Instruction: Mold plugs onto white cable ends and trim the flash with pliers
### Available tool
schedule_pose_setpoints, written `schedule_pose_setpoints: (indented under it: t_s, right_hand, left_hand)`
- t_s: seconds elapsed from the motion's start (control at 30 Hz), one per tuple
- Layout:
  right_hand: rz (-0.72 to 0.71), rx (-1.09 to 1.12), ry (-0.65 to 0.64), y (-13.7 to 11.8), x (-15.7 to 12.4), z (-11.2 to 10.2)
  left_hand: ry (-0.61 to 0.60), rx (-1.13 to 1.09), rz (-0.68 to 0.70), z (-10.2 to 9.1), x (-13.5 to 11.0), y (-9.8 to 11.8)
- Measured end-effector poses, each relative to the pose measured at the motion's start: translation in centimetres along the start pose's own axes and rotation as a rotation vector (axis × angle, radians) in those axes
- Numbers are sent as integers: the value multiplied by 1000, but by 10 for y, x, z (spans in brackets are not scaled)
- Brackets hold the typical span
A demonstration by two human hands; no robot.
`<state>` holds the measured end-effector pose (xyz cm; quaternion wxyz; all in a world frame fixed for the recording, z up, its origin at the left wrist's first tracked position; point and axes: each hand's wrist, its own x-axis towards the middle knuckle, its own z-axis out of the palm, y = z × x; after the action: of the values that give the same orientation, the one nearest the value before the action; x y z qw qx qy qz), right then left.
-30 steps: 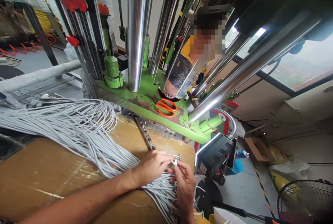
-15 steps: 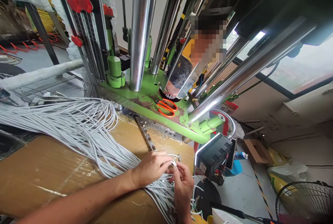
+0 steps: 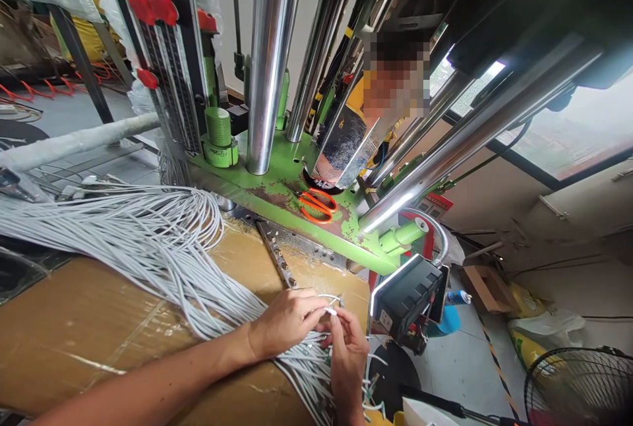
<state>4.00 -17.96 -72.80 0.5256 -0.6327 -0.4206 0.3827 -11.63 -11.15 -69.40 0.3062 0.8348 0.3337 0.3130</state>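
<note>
My left hand (image 3: pixel 287 322) reaches in from the lower left, thumb and forefinger pinched on a thin white cable (image 3: pixel 330 297). Just to its right, my right hand (image 3: pixel 347 355) is closed with thumb and fingertips on the small white end piece (image 3: pixel 331 311) of that cable. The fingertips of both hands nearly meet, and they partly hide the piece. Under both hands runs a thick bundle of white cables (image 3: pixel 232 297), spread from the left across a brown cardboard-covered surface (image 3: pixel 123 327). Several loose cable ends hang at the right edge.
A green machine base (image 3: pixel 247 192) with steel columns stands ahead, with orange-handled scissors (image 3: pixel 317 206) lying on it. A metal bar (image 3: pixel 277 254) lies before my hands. To the right are a black box-shaped lamp (image 3: pixel 408 297) and a fan (image 3: pixel 578 383). Behind the columns is another person.
Both hands stay almost in place. The small white end piece between the fingertips has turned slightly and lies flatter now.
</note>
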Motion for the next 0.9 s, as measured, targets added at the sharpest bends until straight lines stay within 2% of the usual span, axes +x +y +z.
schedule_pose_setpoints:
  t_s: [0.17,0.33,0.9]
  right_hand:
    - [-70,-24,27,-5,1,1]
    - [2,-4,-7,-7,2,1]
    - [26,-18,-27,-4,5,0]
  left_hand:
    - [-2,1,15,2,-2,-3]
    - [-12,19,56,4,-5,-3]
    - [43,-22,50,4,-4,-3]
